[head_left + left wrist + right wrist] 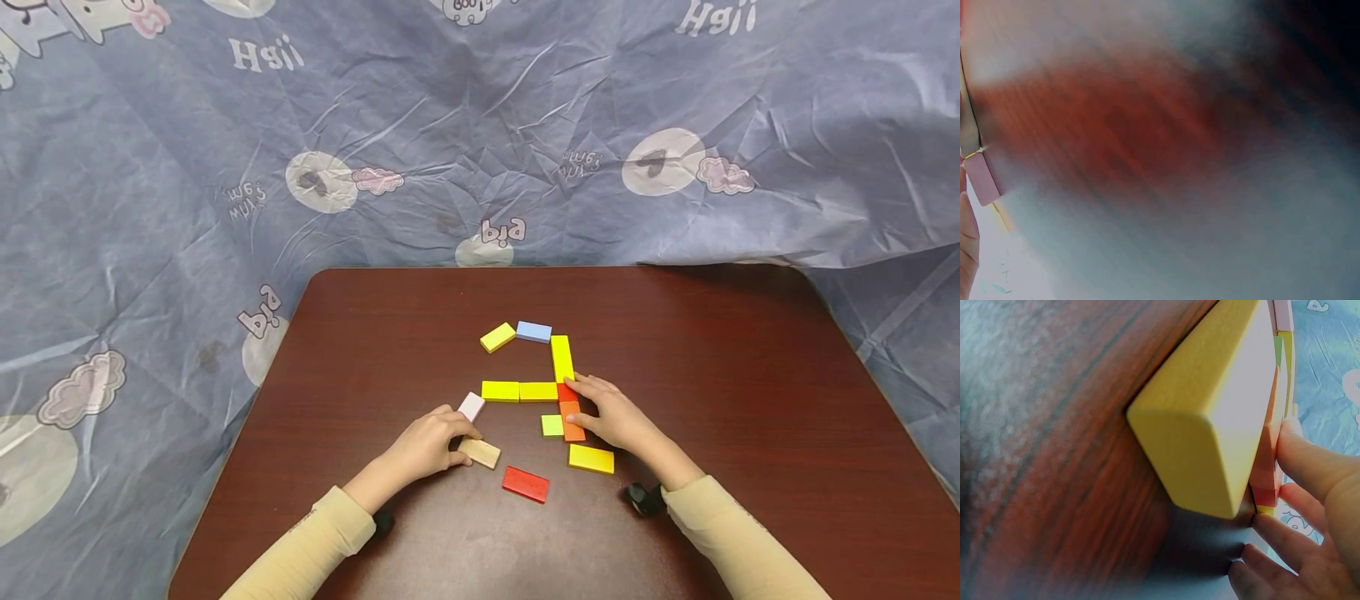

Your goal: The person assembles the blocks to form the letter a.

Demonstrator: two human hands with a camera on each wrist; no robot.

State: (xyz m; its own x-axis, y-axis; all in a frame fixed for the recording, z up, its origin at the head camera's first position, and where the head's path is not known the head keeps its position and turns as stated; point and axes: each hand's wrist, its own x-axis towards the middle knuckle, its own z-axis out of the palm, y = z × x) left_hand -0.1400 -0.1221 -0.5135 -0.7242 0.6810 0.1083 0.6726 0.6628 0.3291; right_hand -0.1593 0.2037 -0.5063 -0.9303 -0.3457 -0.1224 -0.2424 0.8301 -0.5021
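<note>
My left hand point(431, 442) pinches the left end of a plain wooden block point(482, 452) between thumb and fingers. Just beyond its knuckles lies a pale pink block point(472, 406), which also shows at the edge of the left wrist view. My right hand point(618, 417) rests at the right side of the block layout. Its thumb touches an orange block point(573, 422), and its index fingertip is at a small red block point(567, 392). Two yellow blocks point(501, 391) run left from the red one. A longer yellow block point(562, 358) extends away from it.
A blue block point(534, 332) and a tilted yellow block point(498, 337) lie at the far side. A small green block point(552, 426) sits beside the orange one. Nearer are a yellow block point(591, 459) and a red block point(526, 484), all on the brown table point(712, 350).
</note>
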